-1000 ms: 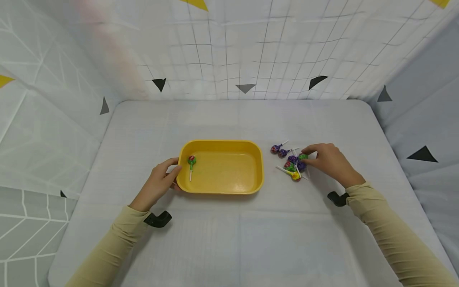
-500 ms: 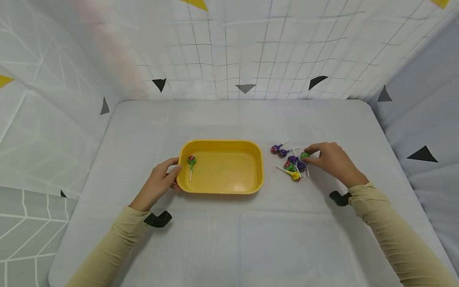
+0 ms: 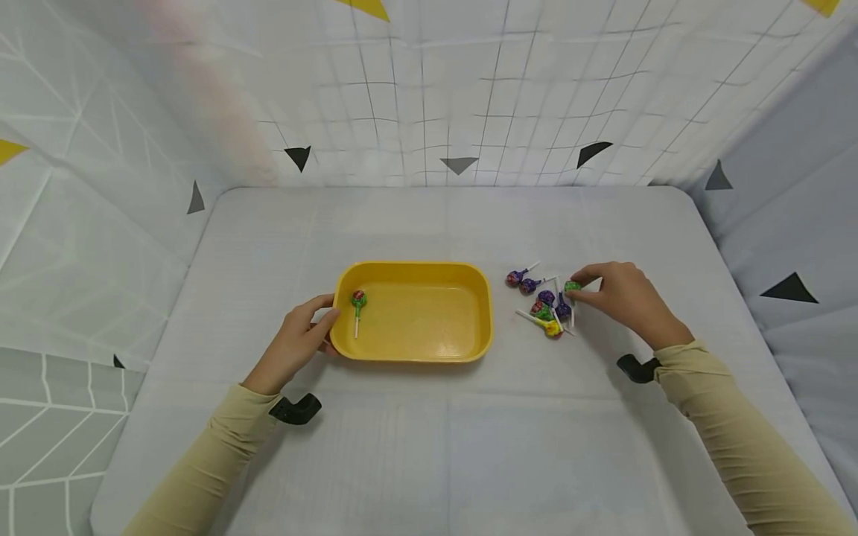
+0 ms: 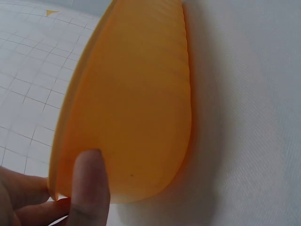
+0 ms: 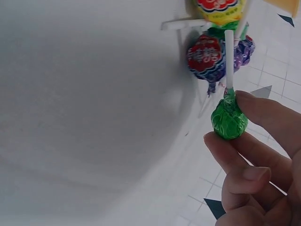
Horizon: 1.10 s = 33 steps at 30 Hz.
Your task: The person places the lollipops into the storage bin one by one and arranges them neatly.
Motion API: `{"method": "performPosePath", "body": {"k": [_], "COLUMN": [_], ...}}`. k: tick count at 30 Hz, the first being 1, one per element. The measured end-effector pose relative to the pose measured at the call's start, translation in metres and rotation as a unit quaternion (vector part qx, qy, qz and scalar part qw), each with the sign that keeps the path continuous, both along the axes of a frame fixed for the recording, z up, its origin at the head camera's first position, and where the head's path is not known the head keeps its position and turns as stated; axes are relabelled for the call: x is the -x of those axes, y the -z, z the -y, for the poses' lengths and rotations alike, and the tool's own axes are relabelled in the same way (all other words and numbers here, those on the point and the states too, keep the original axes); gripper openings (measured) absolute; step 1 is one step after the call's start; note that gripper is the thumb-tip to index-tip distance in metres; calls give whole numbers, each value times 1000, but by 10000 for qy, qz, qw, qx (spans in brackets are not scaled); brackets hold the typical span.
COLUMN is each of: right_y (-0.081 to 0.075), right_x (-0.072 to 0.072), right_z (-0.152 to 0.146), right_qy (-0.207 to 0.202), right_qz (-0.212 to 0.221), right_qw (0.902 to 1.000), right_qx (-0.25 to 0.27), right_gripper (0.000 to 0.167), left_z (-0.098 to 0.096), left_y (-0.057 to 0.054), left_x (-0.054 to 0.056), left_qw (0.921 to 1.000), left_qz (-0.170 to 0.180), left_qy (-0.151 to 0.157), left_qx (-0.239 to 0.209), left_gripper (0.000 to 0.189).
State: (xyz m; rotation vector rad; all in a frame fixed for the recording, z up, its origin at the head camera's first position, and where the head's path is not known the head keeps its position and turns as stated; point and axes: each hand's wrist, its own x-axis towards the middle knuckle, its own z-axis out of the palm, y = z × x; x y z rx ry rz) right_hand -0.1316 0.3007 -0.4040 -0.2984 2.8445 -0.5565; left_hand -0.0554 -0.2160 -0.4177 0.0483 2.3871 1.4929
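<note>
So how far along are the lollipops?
Barely started, it seems. Done: one lollipop lies in the yellow tray. In hand: the right grip holds a green lollipop. Probably left to do: the pile beside the tray, mostly purple with one yellow.

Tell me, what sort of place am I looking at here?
Probably a small indoor booth set up for tabletop handwork, though I can't be sure. Patterned sheeting encloses the back and sides of a pale-covered table, on which a yellow tray sits beside wrapped lollipops.
</note>
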Motion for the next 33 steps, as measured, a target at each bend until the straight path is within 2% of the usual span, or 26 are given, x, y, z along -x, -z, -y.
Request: {"method": "performPosePath", "body": {"k": [33], "right_y": [-27], "right_x": [-5], "right_z": [35], "right_qy": [-166], "right_qz": [-288], "right_qw": [9992], "right_qx": [210], "right_gripper": [35], "left_z": [0], "left_y": [1], "left_x": [-1], "left_qw": [10000], "left_qz": [-4], "left_qy": [3], "left_qx": [-29], "left_gripper": [48]}}
